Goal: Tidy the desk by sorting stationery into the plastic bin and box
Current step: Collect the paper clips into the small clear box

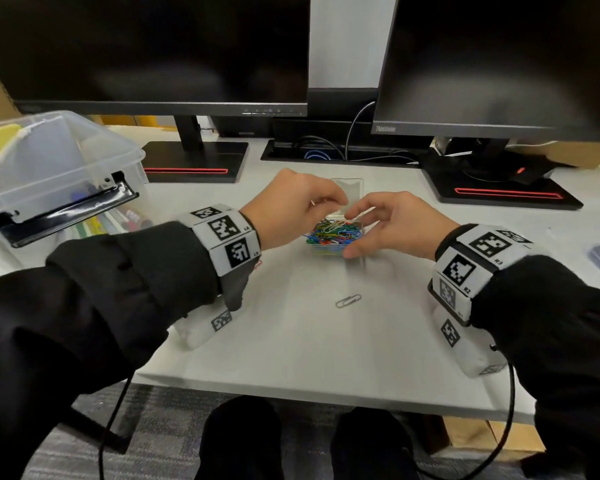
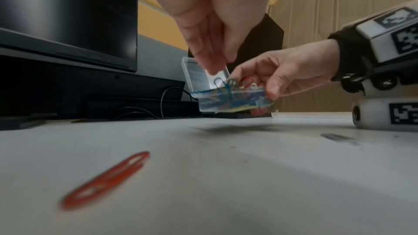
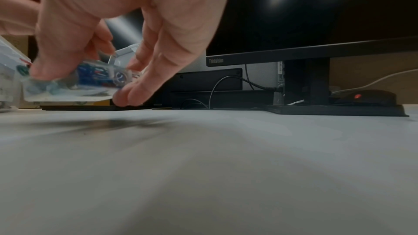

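While the right hand (image 1: 392,223) grasps the open box (image 1: 336,237) of clips just above the table (image 1: 291,341), the left hand (image 1: 291,206) pinches over its mouth, whether on a clip I cannot tell. A grey clip (image 1: 349,301) lies toward the person, midway between both hands, long axis slanting; a red clip (image 2: 106,180) lies beneath the left wrist.

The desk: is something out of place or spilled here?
Yes. Two paper clips lie loose on the desk, outside the clip box: a grey clip near the front and a red clip by the left wrist. The box is off the desk, tilted, in the right hand.
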Available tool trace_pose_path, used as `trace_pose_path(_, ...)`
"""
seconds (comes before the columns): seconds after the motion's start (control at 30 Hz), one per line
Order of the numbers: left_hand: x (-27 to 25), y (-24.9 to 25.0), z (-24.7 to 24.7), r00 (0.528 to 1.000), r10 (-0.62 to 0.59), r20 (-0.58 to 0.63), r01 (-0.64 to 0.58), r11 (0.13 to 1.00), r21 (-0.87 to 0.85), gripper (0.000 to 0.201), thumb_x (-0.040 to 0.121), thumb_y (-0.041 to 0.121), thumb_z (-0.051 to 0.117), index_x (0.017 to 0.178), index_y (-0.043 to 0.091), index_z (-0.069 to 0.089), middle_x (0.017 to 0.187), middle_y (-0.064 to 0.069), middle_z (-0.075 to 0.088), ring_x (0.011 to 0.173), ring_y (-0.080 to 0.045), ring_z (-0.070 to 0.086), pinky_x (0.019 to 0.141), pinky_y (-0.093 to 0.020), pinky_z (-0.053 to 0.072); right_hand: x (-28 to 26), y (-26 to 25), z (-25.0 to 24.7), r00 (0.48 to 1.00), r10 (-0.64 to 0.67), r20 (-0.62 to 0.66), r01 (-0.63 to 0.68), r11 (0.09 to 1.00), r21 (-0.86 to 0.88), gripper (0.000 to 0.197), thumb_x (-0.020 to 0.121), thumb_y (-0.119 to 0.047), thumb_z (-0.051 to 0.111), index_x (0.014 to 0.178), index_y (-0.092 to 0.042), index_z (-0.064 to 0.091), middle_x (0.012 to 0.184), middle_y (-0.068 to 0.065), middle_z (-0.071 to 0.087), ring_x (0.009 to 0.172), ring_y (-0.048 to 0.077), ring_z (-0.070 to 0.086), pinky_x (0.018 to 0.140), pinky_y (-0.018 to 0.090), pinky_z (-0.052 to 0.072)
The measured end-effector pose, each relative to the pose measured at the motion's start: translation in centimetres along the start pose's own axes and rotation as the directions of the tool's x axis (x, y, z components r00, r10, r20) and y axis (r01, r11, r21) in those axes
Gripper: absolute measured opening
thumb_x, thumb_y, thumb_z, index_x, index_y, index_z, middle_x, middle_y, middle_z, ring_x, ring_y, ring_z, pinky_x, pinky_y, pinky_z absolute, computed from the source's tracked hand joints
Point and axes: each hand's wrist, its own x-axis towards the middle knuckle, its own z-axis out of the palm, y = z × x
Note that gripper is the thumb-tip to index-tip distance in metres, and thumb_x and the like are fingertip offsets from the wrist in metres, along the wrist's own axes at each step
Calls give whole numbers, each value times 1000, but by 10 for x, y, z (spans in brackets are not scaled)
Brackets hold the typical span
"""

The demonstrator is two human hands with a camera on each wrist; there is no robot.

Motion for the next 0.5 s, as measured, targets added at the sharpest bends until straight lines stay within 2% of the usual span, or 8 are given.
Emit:
trace_pose_path(0.07, -6, -6, -7, 993, -73, -90, 76, 997, 28, 19, 91, 15, 56, 104, 10, 69, 97, -5, 71, 88, -17, 65, 76, -15, 42, 0, 0, -1, 1000, 4, -11, -4, 1000, 5, 46, 56, -26, 88, 94, -28, 63, 101, 2, 71, 77, 13, 62, 83, 28, 48)
trace_pose_path(0.13, -19, -19, -14, 975, -202, -95, 214, 968, 129, 19, 90, 18, 56, 101, 9, 69, 97, -5, 71, 89, -20, 64, 78, -17, 40, 0, 1, -1, 1000, 3, -19, -3, 1000, -6, 47, 57, -26, 87, 97, -27, 64, 100, 1, 71, 79, 13, 63, 84, 29, 48)
trace_pose_path(0.2, -35, -33, -19, 932, -361, 27, 342, 902, 262, 22, 88, 27, 60, 95, 9, 69, 95, -6, 70, 86, -21, 61, 77, -21, 40, 1, 1, -1, 1000, 2, -29, -2, 1000, -20, 47, 56, -29, 87, 97, -28, 64, 101, 1, 70, 82, 15, 63, 86, 31, 49)
trace_pose_path(0.27, -48, -41, -21, 846, -497, 193, 424, 846, 323, 28, 81, 39, 66, 88, 13, 71, 86, -1, 68, 74, -14, 58, 67, -21, 44, 2, 0, 0, 999, 6, -32, -7, 999, -34, 48, 54, -31, 87, 96, -29, 64, 102, 1, 70, 87, 17, 65, 88, 32, 50)
trace_pose_path(0.33, -52, -43, -21, 790, -543, 284, 478, 836, 269, 26, 76, 40, 72, 82, 14, 71, 74, 4, 65, 61, -6, 53, 56, -16, 42, 2, 0, 0, 999, 11, -37, -13, 999, -43, 48, 54, -31, 87, 96, -29, 64, 102, 1, 70, 89, 17, 65, 88, 32, 50)
trace_pose_path(0.43, -49, -45, -19, 789, -524, 320, 489, 852, 188, 16, 77, 30, 73, 75, 14, 71, 70, -3, 69, 46, -2, 53, 49, -8, 41, 1, -1, -1, 999, 17, -48, -19, 999, -38, 48, 54, -30, 87, 96, -29, 64, 102, 1, 70, 91, 18, 66, 90, 33, 50)
trace_pose_path(0.5, -46, -44, -16, 785, -508, 354, 475, 861, 182, 17, 79, 29, 71, 74, 13, 71, 71, -7, 71, 43, -1, 51, 47, -6, 41, 0, -1, -1, 998, 18, -55, -21, 999, -36, 48, 55, -30, 87, 96, -28, 64, 101, 1, 70, 90, 17, 66, 90, 33, 51)
